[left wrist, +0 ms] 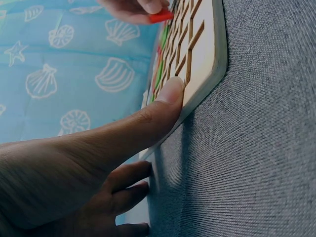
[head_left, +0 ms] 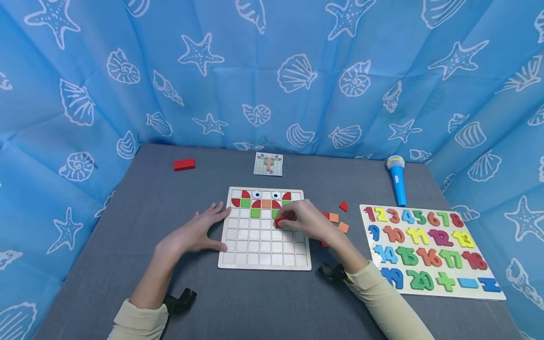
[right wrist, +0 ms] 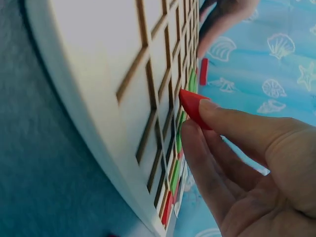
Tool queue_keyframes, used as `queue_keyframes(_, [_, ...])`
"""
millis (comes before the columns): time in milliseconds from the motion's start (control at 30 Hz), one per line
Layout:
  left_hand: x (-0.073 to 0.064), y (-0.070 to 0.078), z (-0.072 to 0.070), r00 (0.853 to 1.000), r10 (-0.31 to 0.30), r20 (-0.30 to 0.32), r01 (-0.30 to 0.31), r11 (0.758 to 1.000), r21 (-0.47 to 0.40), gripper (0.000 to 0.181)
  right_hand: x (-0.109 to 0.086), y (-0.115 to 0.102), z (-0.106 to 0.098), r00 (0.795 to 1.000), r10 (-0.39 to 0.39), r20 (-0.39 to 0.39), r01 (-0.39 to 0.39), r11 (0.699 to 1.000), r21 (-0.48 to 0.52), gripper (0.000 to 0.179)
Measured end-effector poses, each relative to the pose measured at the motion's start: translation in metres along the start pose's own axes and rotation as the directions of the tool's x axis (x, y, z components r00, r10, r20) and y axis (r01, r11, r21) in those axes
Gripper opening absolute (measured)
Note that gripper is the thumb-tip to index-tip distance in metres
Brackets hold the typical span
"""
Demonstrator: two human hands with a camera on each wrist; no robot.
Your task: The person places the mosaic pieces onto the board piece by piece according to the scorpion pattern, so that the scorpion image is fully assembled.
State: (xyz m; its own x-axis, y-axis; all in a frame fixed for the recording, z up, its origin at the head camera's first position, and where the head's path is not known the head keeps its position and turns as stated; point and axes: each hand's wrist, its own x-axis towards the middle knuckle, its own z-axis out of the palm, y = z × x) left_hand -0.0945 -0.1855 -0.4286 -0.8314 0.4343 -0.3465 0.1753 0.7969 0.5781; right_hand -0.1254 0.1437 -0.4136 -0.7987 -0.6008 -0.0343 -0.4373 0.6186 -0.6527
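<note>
A white wooden grid board (head_left: 242, 259) lies on the grey table, its upper rows holding red quarter-circles, green squares (head_left: 255, 213), an orange square (head_left: 266, 203) and two eye pieces (head_left: 256, 194). Between the thumb and fingers of my right hand (head_left: 309, 221) is a red quarter-circle tile (right wrist: 195, 108), pinched just over the middle of the grid. My left hand (head_left: 191, 232) is spread at the board's left side; its thumb rests on the rim in the left wrist view. The right hand hides some cells in the head view.
Loose orange squares (head_left: 343, 227) and red pieces (head_left: 344, 206) lie right of the board. Behind it are a picture card (head_left: 268, 164) and a red block (head_left: 184, 164). A number puzzle (head_left: 429, 293) and a blue toy microphone (head_left: 398, 182) occupy the right side.
</note>
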Motion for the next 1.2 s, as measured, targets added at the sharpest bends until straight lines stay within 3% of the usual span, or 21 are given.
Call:
queue_keyframes(233, [-0.001, -0.001, -0.002, 1.000, 0.001, 0.000, -0.001, 1.000, 0.009, 0.110, 0.005, -0.005, 0.006, 0.998, 0.058, -0.032, -0.059, 0.998, -0.025, 0.006])
queue_keyframes(433, [-0.001, -0.003, -0.003, 1.000, 0.005, 0.000, -0.005, 1.000, 0.011, 0.111, 0.006, -0.006, 0.006, 0.996, 0.087, -0.034, -0.088, 0.996, -0.019, 0.015])
queue_keyframes(933, [-0.001, -0.001, -0.001, 1.000, 0.004, -0.010, -0.004, 1.000, 0.009, 0.109, -0.004, 0.002, 0.009, 1.000, 0.000, 0.000, 0.000, 0.997, 0.073, 0.015])
queue_keyframes(1200, [0.000, -0.001, -0.001, 1.000, -0.001, 0.001, 0.000, 1.000, 0.011, 0.108, -0.023, 0.018, -0.012, 0.995, 0.086, -0.042, -0.081, 0.991, 0.110, 0.016])
